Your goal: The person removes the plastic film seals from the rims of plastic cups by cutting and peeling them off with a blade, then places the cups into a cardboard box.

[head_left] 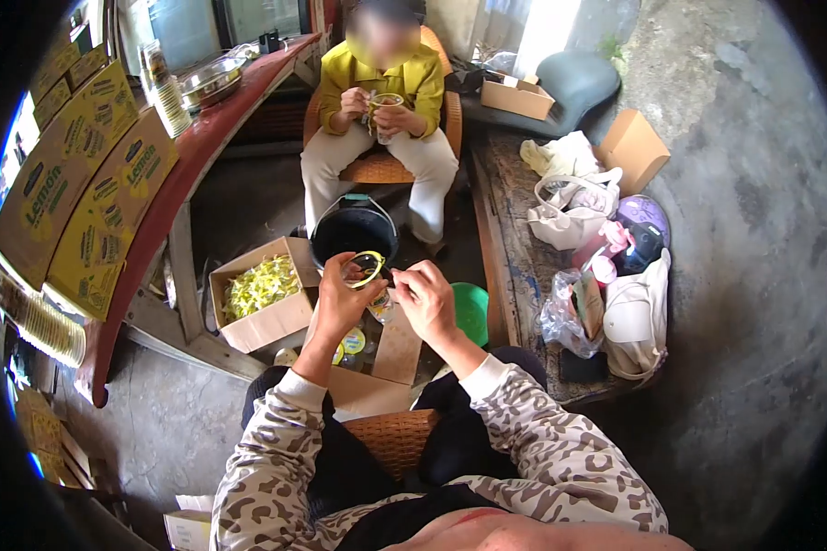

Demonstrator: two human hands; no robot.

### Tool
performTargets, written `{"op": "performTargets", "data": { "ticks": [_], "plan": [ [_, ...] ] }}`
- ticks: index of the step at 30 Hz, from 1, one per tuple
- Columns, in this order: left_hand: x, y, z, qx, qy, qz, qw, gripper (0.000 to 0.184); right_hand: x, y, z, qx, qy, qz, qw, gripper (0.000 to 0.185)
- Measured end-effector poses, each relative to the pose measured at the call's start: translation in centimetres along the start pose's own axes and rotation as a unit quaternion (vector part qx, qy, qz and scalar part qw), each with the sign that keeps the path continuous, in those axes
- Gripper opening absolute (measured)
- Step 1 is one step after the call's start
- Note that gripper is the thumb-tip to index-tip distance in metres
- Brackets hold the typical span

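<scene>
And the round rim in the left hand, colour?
The rim is yellow; best seen in the head view.

And there's the left hand (338, 301), wrapped round a yellow-rimmed cup (368, 266), its mouth in view! The right hand (427, 298) sits just beside it, fingertips bunched, whatever they pinch too small to make out. Just beyond, a black bucket (354, 231); to its left, a carton (271, 326) heaped with yellow-green strips (262, 286); to the right, a green basin (470, 314). Across the way, a seated co-worker (418, 84) has another cup (386, 99) in hand. Bags (560, 226) crowd the wooden bench (510, 225); Lemon boxes (110, 207) line the red bench (200, 138).
</scene>
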State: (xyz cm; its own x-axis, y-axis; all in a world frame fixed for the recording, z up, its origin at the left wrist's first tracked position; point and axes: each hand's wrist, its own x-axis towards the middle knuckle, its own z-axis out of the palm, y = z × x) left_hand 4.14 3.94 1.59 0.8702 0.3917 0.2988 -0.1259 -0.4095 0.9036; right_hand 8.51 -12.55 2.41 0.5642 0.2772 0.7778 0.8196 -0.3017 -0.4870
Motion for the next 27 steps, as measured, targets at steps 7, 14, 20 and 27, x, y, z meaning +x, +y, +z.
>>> {"op": "performTargets", "data": {
  "ticks": [7,14,20,27],
  "plan": [
    [-0.2,0.2,0.5,0.006,0.014,0.024,1.0,0.07,0.0,-0.2,-0.1,-0.007,0.0,0.007,1.0,0.018],
    [-0.1,-0.7,1.2,-0.015,0.007,0.024,1.0,0.069,0.0,0.1,0.0,-0.016,0.004,0.011,1.0,0.016],
    [-0.2,-0.3,1.1,0.008,0.004,0.043,0.999,0.07,-0.1,0.3,0.1,-0.03,0.002,0.009,1.0,0.013],
    [0.3,0.0,1.6,-0.025,-0.007,0.022,0.999,0.071,0.0,0.7,0.1,-0.074,0.006,-0.015,0.997,0.016]
  ]
}}
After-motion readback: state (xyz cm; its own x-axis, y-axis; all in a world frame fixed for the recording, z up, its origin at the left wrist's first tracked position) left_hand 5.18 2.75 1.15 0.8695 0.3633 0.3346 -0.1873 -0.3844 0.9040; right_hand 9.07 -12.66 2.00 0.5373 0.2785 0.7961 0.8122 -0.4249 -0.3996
